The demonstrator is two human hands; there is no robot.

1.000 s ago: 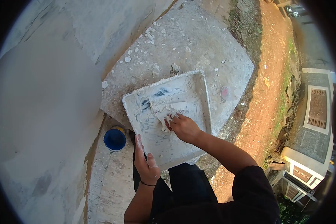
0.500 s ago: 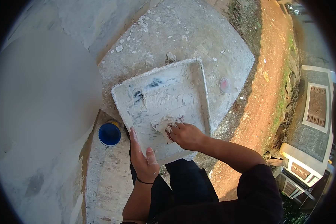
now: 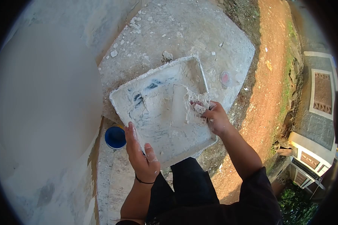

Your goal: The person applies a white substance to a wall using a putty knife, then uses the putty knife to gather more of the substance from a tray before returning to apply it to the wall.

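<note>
Tray (image 3: 159,123), plaster-caked, steadied on the slab (image 3: 199,37) by left hand (image 3: 141,155) gripping its near rim; right hand (image 3: 214,118) (clenched on a scraper (image 3: 191,103)) has moved from tray's middle to right wall, heaping plaster there.

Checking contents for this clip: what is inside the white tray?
The tray holds smeared white plaster with dark streaks. The right hand grips a plaster-coated tool inside; the tool's shape is hidden. The left hand holds the tray's edge.

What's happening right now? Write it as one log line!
left hand: grips plaster tray edge | right hand: holds putty scraper in tray | blue tub: beside tray
</note>
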